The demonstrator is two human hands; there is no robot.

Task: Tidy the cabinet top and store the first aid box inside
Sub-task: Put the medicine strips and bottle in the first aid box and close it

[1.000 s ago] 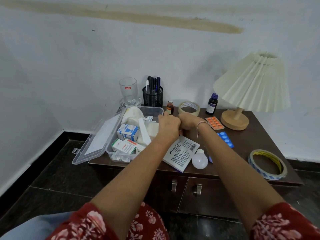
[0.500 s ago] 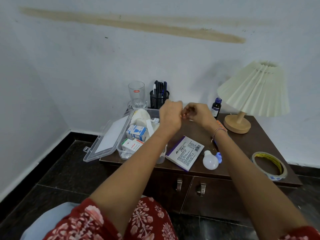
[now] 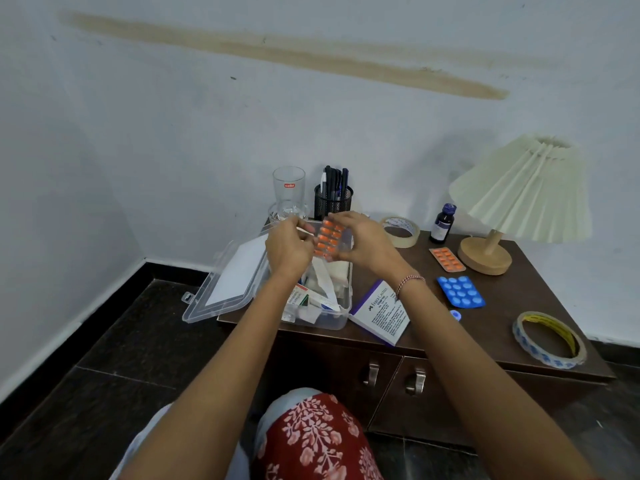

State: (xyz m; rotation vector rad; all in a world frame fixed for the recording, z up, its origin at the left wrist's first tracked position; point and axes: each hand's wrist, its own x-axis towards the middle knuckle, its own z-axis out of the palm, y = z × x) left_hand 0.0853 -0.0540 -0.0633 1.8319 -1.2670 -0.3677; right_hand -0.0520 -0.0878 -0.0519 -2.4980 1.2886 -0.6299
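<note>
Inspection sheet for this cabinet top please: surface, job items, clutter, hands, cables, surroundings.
Surface: brown cabinet top, crowded.
Job's things: first aid box at the left end, lid open, packets inside; orange strip held above it.
Clutter: second orange strip, blue strip, beige tape, patterned tape, bottle, lamp, glass, pen holder, Faber-Castell box.
Hands: left hand and right hand both pinch the orange strip with their fingers.
Cables: nothing seen.
Surroundings: stained white wall, dark floor, cabinet doors shut.
</note>
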